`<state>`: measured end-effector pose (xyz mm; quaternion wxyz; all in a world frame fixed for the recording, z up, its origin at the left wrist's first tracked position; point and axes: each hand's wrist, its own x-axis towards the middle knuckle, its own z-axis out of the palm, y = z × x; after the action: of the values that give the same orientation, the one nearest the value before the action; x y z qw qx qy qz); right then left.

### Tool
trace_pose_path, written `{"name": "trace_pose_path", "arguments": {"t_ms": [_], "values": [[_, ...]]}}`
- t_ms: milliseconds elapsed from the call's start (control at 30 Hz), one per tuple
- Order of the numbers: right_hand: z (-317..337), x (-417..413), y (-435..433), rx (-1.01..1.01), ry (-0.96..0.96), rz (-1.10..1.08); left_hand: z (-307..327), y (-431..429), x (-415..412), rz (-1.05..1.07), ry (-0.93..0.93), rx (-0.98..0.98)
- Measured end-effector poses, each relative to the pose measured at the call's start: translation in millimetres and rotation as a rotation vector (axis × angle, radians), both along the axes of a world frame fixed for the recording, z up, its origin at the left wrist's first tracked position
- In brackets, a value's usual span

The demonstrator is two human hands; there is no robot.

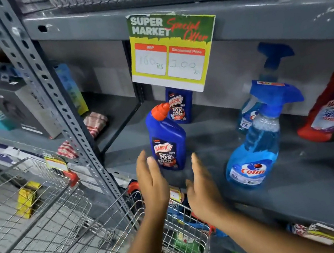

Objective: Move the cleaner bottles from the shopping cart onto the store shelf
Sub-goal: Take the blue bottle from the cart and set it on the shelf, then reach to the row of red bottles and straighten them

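Note:
A blue Harpic bottle with an orange cap stands upright on the grey store shelf. My left hand and my right hand hover just in front of it, both with fingers spread and holding nothing. A second blue Harpic bottle stands further back under the price sign. A blue Colin spray bottle stands to the right, another spray bottle behind it. A red Harpic bottle stands at the far right. The wire shopping cart below holds more items.
A "Super Market Special Offer" sign hangs from the upper shelf edge. A perforated grey upright post stands left of the bottles. Checked cloths lie on the left shelf. A second wire cart sits to the left. Boxes fill the left bay.

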<state>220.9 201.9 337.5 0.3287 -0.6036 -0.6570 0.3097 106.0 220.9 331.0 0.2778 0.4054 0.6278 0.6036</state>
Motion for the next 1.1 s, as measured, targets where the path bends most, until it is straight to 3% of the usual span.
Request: {"name": "trace_pose_path", "arguments": {"t_ms": [67,133,233,333,467,733,900,1000,1033,1100], "values": [[-6,28,-31,0.149,0.039,-0.046,-8,-24,19,0.081,0.118,0.175],[-15,66,-59,0.240,0.041,-0.223,-14,-41,48,-0.117,0.085,0.216],[-23,119,-64,0.148,-0.009,-0.426,-11,-47,91,-0.507,-0.004,-0.002],[-9,128,-57,0.006,0.040,-0.244,-5,-41,115,-0.726,-0.046,-0.122],[3,112,-50,0.097,0.097,-0.230,-7,-32,118,-0.715,-0.088,-0.125],[-6,126,-48,-0.011,0.022,-0.300,-8,-29,122,-0.796,-0.072,-0.101],[-8,141,-69,-0.001,0.038,-0.319,-5,-35,123,-0.712,-0.083,-0.061],[-7,174,-103,0.196,0.100,-0.594,-18,-55,132,-0.373,0.046,0.110],[-6,192,-116,0.276,0.095,-0.698,-18,-66,142,-0.338,0.115,0.209],[-3,231,-132,0.386,0.042,-0.839,-20,-87,173,-0.467,0.137,0.323]]}}
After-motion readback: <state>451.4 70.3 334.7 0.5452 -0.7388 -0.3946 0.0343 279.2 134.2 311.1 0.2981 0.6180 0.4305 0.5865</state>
